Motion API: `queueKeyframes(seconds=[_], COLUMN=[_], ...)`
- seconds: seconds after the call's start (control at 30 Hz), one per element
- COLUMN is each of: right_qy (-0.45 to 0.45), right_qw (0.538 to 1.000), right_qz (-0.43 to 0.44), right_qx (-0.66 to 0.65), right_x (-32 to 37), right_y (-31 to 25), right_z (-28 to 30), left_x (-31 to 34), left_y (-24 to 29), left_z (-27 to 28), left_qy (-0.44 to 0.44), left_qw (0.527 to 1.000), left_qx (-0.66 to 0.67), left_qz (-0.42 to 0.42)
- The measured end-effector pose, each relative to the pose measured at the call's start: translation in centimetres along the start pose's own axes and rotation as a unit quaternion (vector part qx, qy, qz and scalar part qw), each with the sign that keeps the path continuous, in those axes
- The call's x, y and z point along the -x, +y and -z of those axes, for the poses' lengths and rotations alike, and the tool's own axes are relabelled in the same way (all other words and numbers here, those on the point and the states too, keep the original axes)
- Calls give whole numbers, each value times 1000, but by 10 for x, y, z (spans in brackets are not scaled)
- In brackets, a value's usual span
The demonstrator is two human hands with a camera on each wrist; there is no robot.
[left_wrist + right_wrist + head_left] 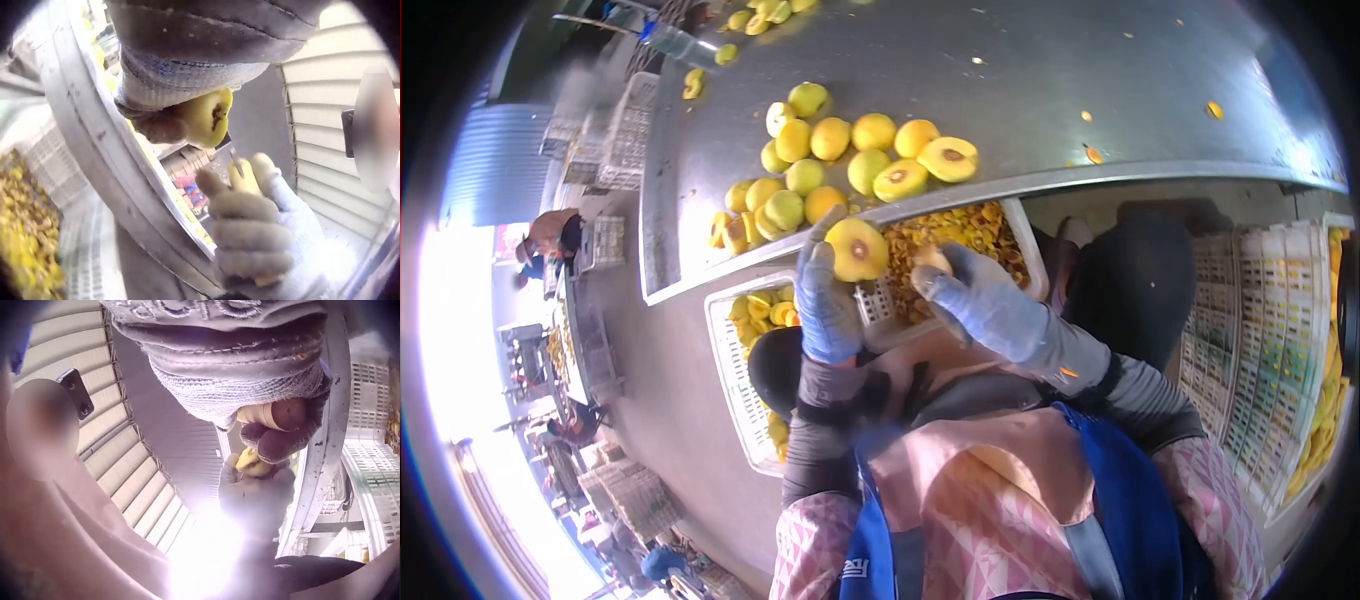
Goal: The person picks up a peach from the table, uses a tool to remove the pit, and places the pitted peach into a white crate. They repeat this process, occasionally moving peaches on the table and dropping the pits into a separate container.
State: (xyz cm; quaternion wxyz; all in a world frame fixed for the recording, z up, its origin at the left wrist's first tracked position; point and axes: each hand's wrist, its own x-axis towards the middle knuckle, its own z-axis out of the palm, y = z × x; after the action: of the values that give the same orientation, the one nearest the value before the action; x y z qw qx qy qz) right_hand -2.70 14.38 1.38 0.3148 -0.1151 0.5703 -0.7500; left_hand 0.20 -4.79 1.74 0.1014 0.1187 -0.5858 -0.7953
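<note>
My left hand [827,305], in a blue and white glove, holds a yellow peach half [858,250] with its cut face and brown centre turned outward. In the left wrist view the brown middle of this peach half [215,119] looks rough and dark. My gloved right hand [995,305] is just to the right, its fingers curled round a small tool with a pale wooden handle [272,416]. A narrow metal tip [235,161] sticks out of that grip toward the peach half. Most of the handle is hidden by the fingers.
Whole and halved peaches [805,177] lie on the metal table [1050,90] along its raised edge. Below it stand a crate of brown and yellow scraps [975,235] and a white crate of peach halves [745,390]. More crates [1250,310] are stacked at the right.
</note>
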Motion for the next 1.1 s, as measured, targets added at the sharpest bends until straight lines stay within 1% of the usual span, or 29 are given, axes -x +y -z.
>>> queueKeyframes(seconds=[0.03,0.07,0.13,0.17,0.2,0.23,0.27,0.3,0.33,0.37,0.4,0.43,0.47,0.53,0.6,0.67,0.7,0.77,0.8,0.87,0.9,0.97,1.1], right_qy=[-2,-1,2,14,26,29,25,21,28,42,55,45,49,92,103,101,103,124,125,97,97,104,83], right_qw=[998,992,993,999,998,998,996,991,991,966,924,932,932,915,910,910,910,891,892,894,895,883,891], right_qz=[-62,-124,-121,-35,48,44,46,48,45,119,187,162,157,194,195,181,179,181,180,181,180,227,203], right_qx=[4,9,-7,14,33,33,78,123,123,227,329,320,322,341,351,358,358,396,396,397,397,397,398], right_x=[2,3,-1,-2,-1,-1,-2,-4,-5,-7,-7,-4,-4,-7,-8,-9,-9,-8,-6,-2,-2,-2,0], right_y=[-9,-14,-11,-7,-4,-5,-8,-9,-6,-1,2,-5,-3,3,5,2,2,3,1,-4,-3,0,-1], right_z=[3,5,4,2,0,-2,-3,-4,-4,-3,-2,-2,-3,-7,-8,-9,-10,-11,-11,-11,-12,-13,-13], left_x=[-7,-16,-33,-38,-37,-36,-33,-30,-25,-20,-16,-12,-10,-5,-2,1,2,3,4,5,6,5,3], left_y=[15,25,41,45,45,43,40,35,30,25,19,12,8,3,-3,-5,-5,-7,-8,-11,-13,-16,-20], left_z=[9,18,42,53,47,39,30,22,10,-3,-13,-17,-21,-25,-26,-30,-31,-35,-37,-40,-39,-37,-34], left_qy=[22,42,51,21,22,40,57,43,39,25,12,12,10,-5,-20,-16,-17,10,9,51,52,54,77], left_qw=[994,983,980,995,995,998,996,994,994,992,988,983,982,998,997,998,998,997,997,992,992,985,987], left_qx=[-108,-178,-193,-94,-92,-21,50,78,79,114,149,178,181,51,67,-14,-14,3,4,-45,-45,-83,-80], left_qz=[-27,-35,-17,17,21,32,43,57,63,53,45,39,45,-23,-26,-66,-64,-79,-77,-108,-106,-140,-119])
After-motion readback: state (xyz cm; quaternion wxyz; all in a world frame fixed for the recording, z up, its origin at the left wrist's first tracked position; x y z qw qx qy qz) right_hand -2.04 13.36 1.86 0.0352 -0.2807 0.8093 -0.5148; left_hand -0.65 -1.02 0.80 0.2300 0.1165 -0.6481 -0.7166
